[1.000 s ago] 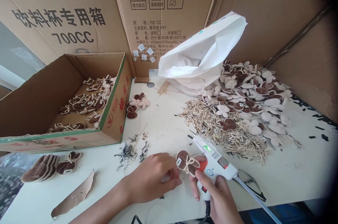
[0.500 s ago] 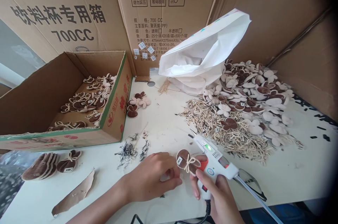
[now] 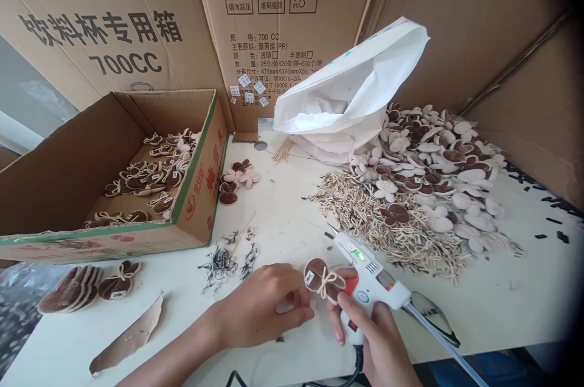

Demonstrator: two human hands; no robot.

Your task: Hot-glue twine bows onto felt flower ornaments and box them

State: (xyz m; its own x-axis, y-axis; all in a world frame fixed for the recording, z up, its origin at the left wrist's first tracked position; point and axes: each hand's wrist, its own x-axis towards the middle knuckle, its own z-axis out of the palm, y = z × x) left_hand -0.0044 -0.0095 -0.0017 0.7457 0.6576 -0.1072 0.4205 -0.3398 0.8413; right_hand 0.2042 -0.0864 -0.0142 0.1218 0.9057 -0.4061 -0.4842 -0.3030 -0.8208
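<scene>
My right hand [image 3: 374, 326] is wrapped around a white hot glue gun [image 3: 371, 274] with an orange-red trigger and a lit green panel; its nozzle points up and left. Against the gun's front, fingers of the same hand pinch a brown plush piece [image 3: 318, 273] with a cream cord bow and a small white label. My left hand [image 3: 274, 299] rests just left of that piece, fingers curled and thumb below. Whether its fingertips touch the piece or hold something small cannot be made out. A glue stick [image 3: 444, 335] runs out of the gun's back end.
A cardboard tray [image 3: 189, 210] of finished bow pieces stands left. At right lie a heap of plush pieces [image 3: 424, 149] and a pile of cord bows [image 3: 356, 204], beside a white bag [image 3: 337, 113]. Glasses [image 3: 433, 314], dark thread scraps [image 3: 221, 265] and stacked brown pieces [image 3: 70, 289] lie nearby.
Both hands, the glue gun and the plush piece keep the same pose. Only a very slight shift of the camera's view shows.
</scene>
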